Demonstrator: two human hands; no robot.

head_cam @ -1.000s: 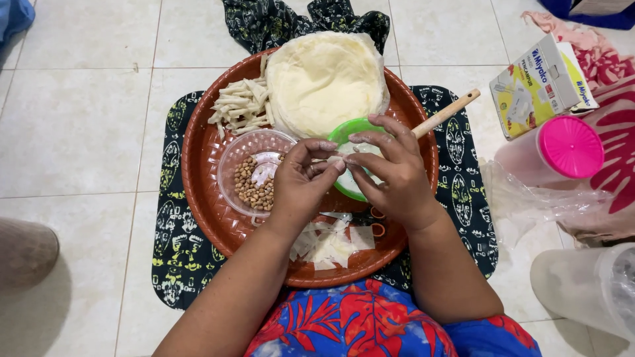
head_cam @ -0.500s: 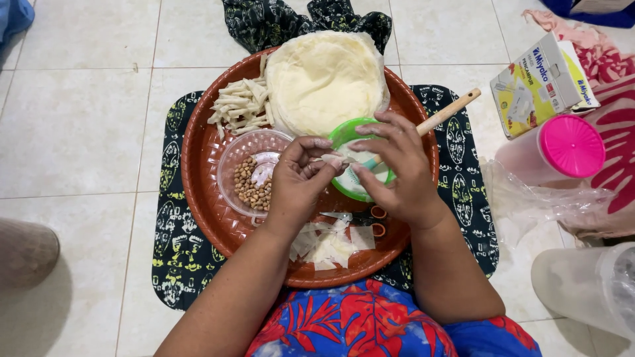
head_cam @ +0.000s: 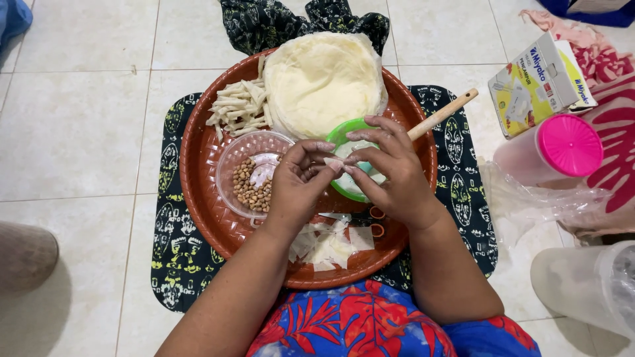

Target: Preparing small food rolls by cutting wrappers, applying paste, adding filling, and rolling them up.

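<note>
Both hands met above the round brown tray (head_cam: 198,158), over its middle. The left hand (head_cam: 297,182) and right hand (head_cam: 390,172) pinched between narrowed fingertips a small pale wrapper piece (head_cam: 334,162), held just over the green bowl (head_cam: 344,132). The piece appeared thin, light, soft and easily torn; its edges looked the safest hold, under gentle pressure. On the tray's far side lay a stack of pale wrappers (head_cam: 324,79), with rolled sticks (head_cam: 238,106) beside it. A clear bowl of peanuts (head_cam: 251,182) sat left of the hands.
</note>
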